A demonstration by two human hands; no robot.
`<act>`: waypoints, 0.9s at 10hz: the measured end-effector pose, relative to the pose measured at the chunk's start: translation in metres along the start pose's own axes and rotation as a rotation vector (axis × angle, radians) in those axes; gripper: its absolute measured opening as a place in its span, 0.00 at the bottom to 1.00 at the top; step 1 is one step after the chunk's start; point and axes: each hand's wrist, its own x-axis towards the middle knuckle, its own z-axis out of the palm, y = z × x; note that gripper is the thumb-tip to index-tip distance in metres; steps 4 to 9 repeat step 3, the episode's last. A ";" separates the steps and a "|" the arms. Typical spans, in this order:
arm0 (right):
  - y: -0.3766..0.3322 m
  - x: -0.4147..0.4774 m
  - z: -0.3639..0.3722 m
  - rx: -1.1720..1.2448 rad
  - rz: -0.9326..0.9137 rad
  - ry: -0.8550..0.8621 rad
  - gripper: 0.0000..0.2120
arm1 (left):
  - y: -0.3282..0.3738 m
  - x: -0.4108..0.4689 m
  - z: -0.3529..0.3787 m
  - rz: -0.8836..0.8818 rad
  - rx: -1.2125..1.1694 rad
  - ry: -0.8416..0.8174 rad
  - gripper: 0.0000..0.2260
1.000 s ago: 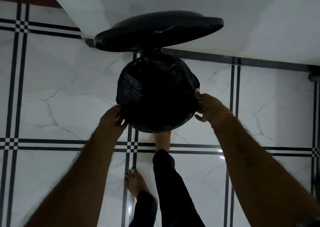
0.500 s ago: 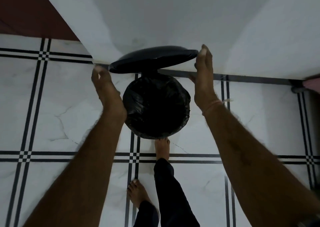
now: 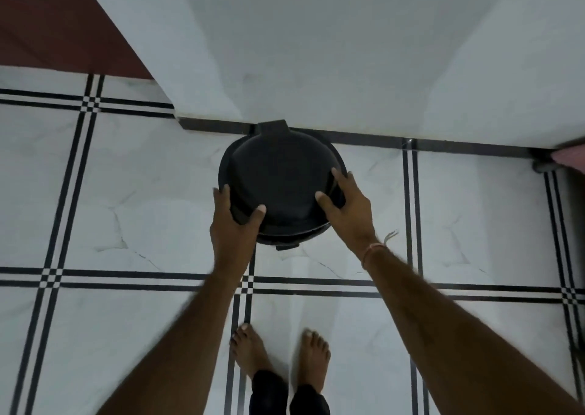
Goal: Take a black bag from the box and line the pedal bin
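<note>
Standing on the white tiled floor (image 3: 133,193) at centre frame, the black pedal bin (image 3: 280,190) sits against the base of the white wall (image 3: 332,50), its lid (image 3: 278,177) down over the rim. No bag material can be made out with the lid down. At upper left, a dark red surface (image 3: 57,25) borders the wall. The left hand (image 3: 235,218) grips the lower-left edge of the lid, thumb on top, fingers wrapped round the side. The bin's pedal (image 3: 286,247) projects at the lower edge, between the two wrists. Below it, two bare feet (image 3: 278,354) stand flat on the floor, apart from the bin. The right hand (image 3: 345,205) clasps the lower-right edge of the lid, thumb on top, fingers round the side. A thread band (image 3: 373,251) circles the right wrist. At the far right edge, a pinkish object (image 3: 569,158) is partly visible; its nature cannot be determined.
</note>
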 end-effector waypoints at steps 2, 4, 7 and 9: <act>0.051 0.005 0.037 -0.179 -0.065 -0.038 0.37 | -0.048 -0.004 0.036 0.007 0.221 -0.042 0.46; 0.045 -0.001 0.024 -0.197 -0.058 -0.072 0.37 | -0.035 -0.012 0.023 -0.034 0.296 -0.112 0.46; 0.045 -0.001 0.024 -0.197 -0.058 -0.072 0.37 | -0.035 -0.012 0.023 -0.034 0.296 -0.112 0.46; 0.045 -0.001 0.024 -0.197 -0.058 -0.072 0.37 | -0.035 -0.012 0.023 -0.034 0.296 -0.112 0.46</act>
